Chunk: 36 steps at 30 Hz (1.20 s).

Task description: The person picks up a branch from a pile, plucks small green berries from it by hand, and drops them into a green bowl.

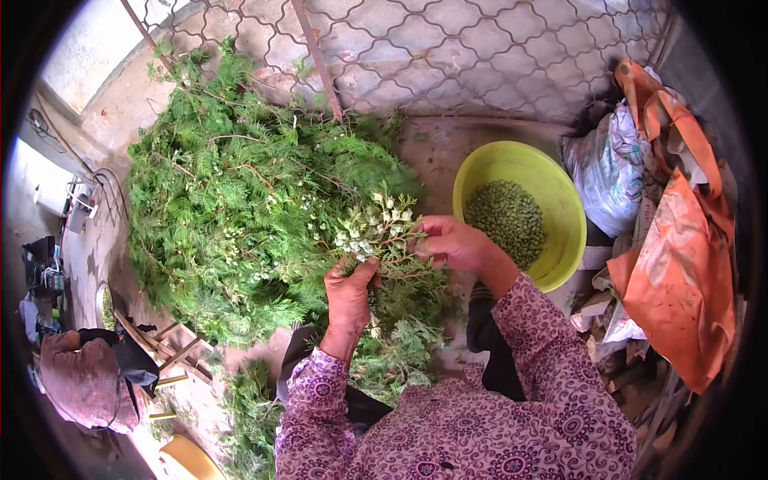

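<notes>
My left hand [350, 296] is closed round the stem of a green sprig [376, 232] that bears a cluster of pale cones. At the sprig's right side, the fingers of my right hand [458, 244] are pinched together against its twigs; whether a cone is between them is too small to tell. Under and beyond the sprig lies a large heap of green branches [232, 200]. To the right of my right hand stands a yellow-green basin [566, 240] holding many small green cones [506, 220].
A wire mesh [448, 48] stands behind the heap. White sacks [610, 172] and an orange sheet [680, 280] are at the right. At lower left are a wooden chair [172, 348], draped clothing [84, 380] and a yellow container [190, 458].
</notes>
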Available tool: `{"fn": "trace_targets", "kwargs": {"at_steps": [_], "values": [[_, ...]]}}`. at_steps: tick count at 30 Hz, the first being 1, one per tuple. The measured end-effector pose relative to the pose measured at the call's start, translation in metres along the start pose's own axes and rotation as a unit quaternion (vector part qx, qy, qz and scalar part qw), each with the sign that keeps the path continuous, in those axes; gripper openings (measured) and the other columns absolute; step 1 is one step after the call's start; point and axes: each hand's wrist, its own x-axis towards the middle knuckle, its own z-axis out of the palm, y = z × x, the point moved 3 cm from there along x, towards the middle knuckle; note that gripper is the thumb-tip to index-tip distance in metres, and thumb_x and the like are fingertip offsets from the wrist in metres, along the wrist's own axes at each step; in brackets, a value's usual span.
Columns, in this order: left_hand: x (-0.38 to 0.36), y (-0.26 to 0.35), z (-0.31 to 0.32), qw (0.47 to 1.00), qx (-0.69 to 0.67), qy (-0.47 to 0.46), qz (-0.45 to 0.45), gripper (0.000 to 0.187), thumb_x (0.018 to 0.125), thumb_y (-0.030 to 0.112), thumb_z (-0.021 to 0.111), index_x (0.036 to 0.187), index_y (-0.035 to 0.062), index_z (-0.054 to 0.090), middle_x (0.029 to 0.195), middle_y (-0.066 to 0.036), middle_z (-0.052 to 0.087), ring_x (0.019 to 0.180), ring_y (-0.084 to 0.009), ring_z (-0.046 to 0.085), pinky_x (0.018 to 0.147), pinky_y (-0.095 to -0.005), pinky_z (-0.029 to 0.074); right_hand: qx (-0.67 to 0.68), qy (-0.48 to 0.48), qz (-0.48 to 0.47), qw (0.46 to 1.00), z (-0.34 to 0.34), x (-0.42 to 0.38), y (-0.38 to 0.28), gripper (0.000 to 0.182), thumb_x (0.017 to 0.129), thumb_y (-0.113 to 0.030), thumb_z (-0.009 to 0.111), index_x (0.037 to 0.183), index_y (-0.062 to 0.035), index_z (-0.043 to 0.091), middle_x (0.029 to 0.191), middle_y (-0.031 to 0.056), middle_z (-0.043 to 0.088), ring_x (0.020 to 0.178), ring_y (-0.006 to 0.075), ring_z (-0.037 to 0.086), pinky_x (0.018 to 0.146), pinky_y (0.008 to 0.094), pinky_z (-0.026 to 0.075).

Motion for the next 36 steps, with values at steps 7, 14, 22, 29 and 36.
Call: {"fn": "trace_targets", "kwargs": {"at_steps": [7,14,22,29,36], "values": [[-0.001,-0.005,0.002,0.999,0.038,-0.003,0.002,0.005,0.075,0.001,0.061,0.078,0.0047,0.062,0.068,0.000,0.060,0.054,-0.0068,0.051,0.047,-0.0203,0.039,-0.057,0.028,-0.017,0.998,0.015,0.004,0.007,0.020,0.074,-0.011,0.060,0.093,-0.0031,0.058,0.082,-0.0011,0.058,0.067,0.0074,0.052,0.055,0.0216,0.041],[-0.001,-0.004,-0.002,0.999,0.040,-0.016,-0.005,0.008,0.075,-0.002,0.060,0.079,0.0055,0.062,0.068,0.001,0.060,0.054,-0.0057,0.051,0.048,-0.0192,0.040,-0.426,0.188,-0.141,0.874,-0.015,-0.005,-0.020,0.017,0.076,-0.010,0.057,0.091,-0.0026,0.057,0.077,0.0011,0.058,0.062,0.0069,0.051,0.055,0.0210,0.041],[-0.005,-0.004,0.004,0.998,0.040,-0.035,-0.027,0.009,0.074,-0.003,0.060,0.076,0.0052,0.062,0.069,0.000,0.060,0.055,-0.0056,0.052,0.047,-0.0178,0.040,0.035,0.040,-0.030,0.998,0.000,0.006,0.003,0.020,0.080,-0.008,0.052,0.100,-0.0059,0.053,0.083,0.0007,0.057,0.068,0.0086,0.054,0.054,0.0214,0.041],[-0.002,-0.007,0.004,0.997,0.052,-0.038,-0.041,0.009,0.074,-0.004,0.060,0.077,0.0046,0.062,0.068,0.000,0.060,0.054,-0.0058,0.052,0.046,-0.0181,0.040,-0.085,-0.044,-0.017,0.995,-0.001,0.003,0.004,0.022,0.077,-0.012,0.058,0.097,-0.0020,0.056,0.079,0.0010,0.057,0.067,0.0073,0.051,0.057,0.0205,0.039],[-0.003,-0.006,0.004,0.996,0.083,-0.028,-0.033,0.009,0.074,-0.003,0.060,0.076,0.0048,0.063,0.066,0.002,0.059,0.051,-0.0043,0.049,0.046,-0.0176,0.038,-0.273,0.009,-0.030,0.962,0.014,-0.008,-0.009,0.019,0.074,-0.015,0.060,0.089,-0.0038,0.059,0.061,-0.0058,0.049,0.048,0.0028,0.038,0.044,0.0201,0.029]]}}
